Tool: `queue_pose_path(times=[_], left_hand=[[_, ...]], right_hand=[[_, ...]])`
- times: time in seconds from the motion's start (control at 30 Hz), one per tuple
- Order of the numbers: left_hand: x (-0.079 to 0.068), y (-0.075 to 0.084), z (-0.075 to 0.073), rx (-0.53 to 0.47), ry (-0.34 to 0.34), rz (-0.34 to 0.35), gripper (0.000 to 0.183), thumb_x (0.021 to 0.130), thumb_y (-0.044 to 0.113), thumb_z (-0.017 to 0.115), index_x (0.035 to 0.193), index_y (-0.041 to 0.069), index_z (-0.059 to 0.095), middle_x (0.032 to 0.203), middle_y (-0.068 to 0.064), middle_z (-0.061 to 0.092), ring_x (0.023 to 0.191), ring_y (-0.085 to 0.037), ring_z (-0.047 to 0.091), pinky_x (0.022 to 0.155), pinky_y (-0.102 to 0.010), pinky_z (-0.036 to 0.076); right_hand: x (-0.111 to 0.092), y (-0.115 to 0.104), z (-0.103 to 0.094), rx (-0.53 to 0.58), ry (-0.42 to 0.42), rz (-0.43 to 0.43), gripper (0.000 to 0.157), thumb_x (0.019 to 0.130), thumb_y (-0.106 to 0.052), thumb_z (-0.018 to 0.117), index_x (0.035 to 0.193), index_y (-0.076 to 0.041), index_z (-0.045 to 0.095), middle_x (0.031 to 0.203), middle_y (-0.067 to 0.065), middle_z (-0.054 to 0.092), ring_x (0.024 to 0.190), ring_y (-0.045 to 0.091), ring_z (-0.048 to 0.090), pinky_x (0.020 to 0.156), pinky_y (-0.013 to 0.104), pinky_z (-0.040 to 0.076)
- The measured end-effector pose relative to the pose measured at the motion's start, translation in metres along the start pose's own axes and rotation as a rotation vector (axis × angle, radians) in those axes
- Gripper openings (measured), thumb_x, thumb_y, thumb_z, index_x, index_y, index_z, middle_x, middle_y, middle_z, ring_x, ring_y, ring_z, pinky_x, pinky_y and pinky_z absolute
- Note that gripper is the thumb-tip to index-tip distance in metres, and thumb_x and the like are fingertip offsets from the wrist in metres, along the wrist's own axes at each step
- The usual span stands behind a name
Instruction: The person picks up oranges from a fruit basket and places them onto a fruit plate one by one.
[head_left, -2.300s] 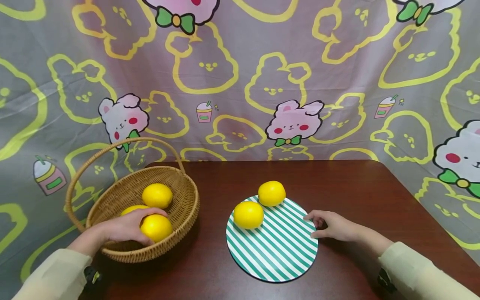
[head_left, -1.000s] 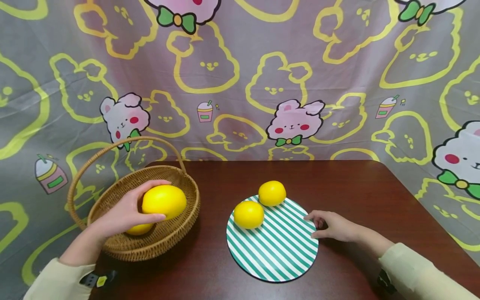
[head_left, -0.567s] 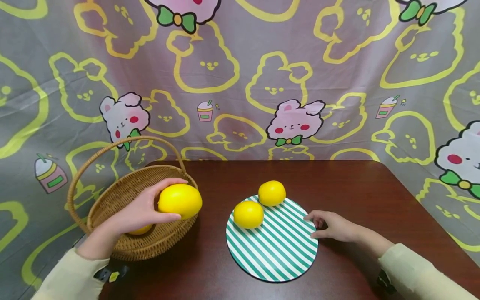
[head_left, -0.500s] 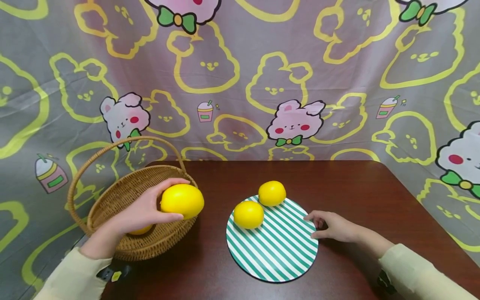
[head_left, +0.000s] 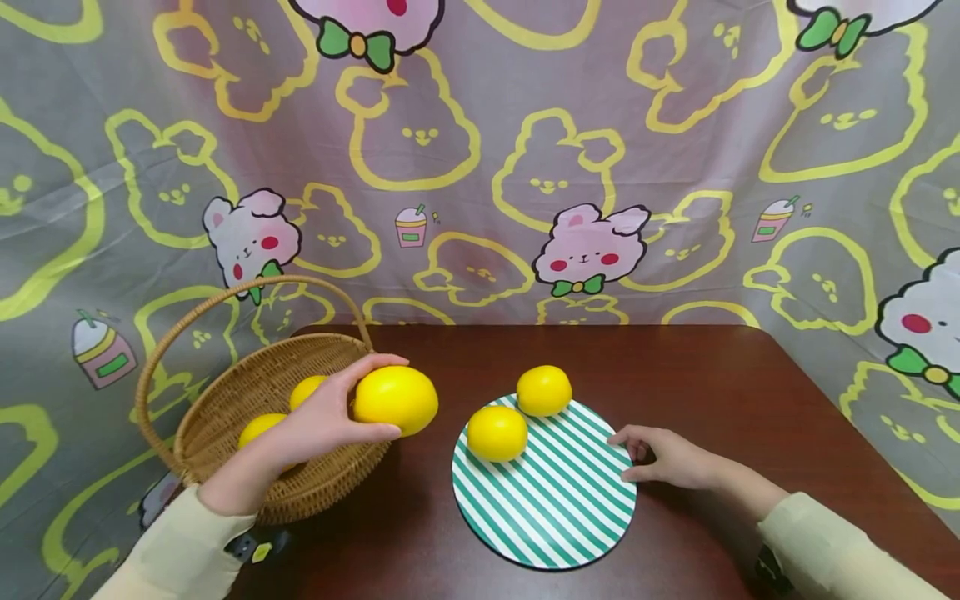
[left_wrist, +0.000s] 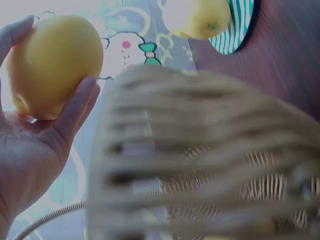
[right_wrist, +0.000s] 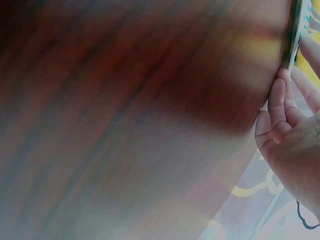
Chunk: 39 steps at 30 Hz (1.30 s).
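The left sleeve (head_left: 176, 550) and right sleeve (head_left: 836, 546) are plain, pale cream-green and lightly creased, ending in loose, wide openings short of the wrists. A black wrist device (head_left: 242, 547) with a small yellow patch (head_left: 261, 552) pokes out beneath the left one; a dark, partly hidden strap (head_left: 769, 567) shows under the right.

- Dark red-brown counter (head_left: 712, 375), rounded at the far right corner
- Grey, creased cloth (head_left: 675, 167) behind and along both sides
- Printed yellow animal outlines (head_left: 420, 184)
- Printed rabbit heads (head_left: 583, 242), red-cheeked and green-bowed
- Printed pink drink cups (head_left: 411, 232)
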<state>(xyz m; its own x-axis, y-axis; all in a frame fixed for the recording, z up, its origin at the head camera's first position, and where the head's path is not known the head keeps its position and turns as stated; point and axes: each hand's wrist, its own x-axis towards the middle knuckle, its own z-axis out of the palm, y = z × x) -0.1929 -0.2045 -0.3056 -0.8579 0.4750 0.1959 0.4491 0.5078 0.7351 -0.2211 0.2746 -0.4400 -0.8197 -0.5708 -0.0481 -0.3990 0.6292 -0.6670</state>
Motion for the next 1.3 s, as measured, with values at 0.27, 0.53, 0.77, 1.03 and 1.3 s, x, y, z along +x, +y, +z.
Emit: queue_pose_path(times=[0.27,0.53,0.77,1.03,1.3], left_hand=[[0.013,0.01,0.017,-0.062,-0.044,0.032,0.073,0.075,0.026,0.084,0.137,0.024,0.046,0.123,-0.001,0.056,0.101,-0.027,0.054,0.082,-0.045,0.046],[0.029,0.012,0.036,-0.097,-0.074,0.087,0.07,0.076,0.022,0.083,0.136,0.021,0.047,0.123,-0.001,0.057,0.101,-0.025,0.055,0.084,-0.043,0.048],[0.039,0.013,0.053,-0.2,-0.119,0.116,0.071,0.077,0.02,0.083,0.137,0.021,0.046,0.124,0.0,0.056,0.103,-0.025,0.054,0.086,-0.044,0.049],[0.048,0.014,0.073,-0.208,-0.127,0.134,0.071,0.076,0.022,0.083,0.136,0.022,0.047,0.124,0.003,0.056,0.104,-0.022,0.055,0.088,-0.043,0.048],[0.052,0.014,0.095,-0.249,-0.132,0.087,0.069,0.078,0.018,0.082,0.136,0.019,0.046,0.123,0.0,0.056,0.104,-0.023,0.054,0.089,-0.042,0.046]], right_hand=[[0.0,-0.002,0.0,0.001,-0.001,0.019,0.047,0.085,-0.028,0.076,0.123,-0.009,0.058,0.088,-0.002,0.053,0.081,0.015,0.049,0.067,0.026,0.043],[0.0,-0.002,0.0,0.004,0.002,0.02,0.048,0.084,-0.029,0.076,0.124,-0.009,0.058,0.088,-0.002,0.053,0.081,0.015,0.049,0.067,0.026,0.043],[-0.001,-0.002,0.0,-0.009,0.007,0.011,0.047,0.085,-0.028,0.076,0.124,-0.008,0.058,0.087,-0.001,0.052,0.081,0.014,0.049,0.067,0.026,0.043],[-0.002,-0.004,-0.001,-0.007,0.002,0.016,0.047,0.085,-0.028,0.076,0.124,-0.007,0.058,0.088,-0.002,0.053,0.081,0.015,0.049,0.068,0.026,0.044],[-0.002,-0.005,-0.001,0.004,-0.004,0.019,0.047,0.085,-0.028,0.075,0.124,-0.007,0.058,0.088,-0.002,0.053,0.082,0.015,0.05,0.068,0.026,0.044]])
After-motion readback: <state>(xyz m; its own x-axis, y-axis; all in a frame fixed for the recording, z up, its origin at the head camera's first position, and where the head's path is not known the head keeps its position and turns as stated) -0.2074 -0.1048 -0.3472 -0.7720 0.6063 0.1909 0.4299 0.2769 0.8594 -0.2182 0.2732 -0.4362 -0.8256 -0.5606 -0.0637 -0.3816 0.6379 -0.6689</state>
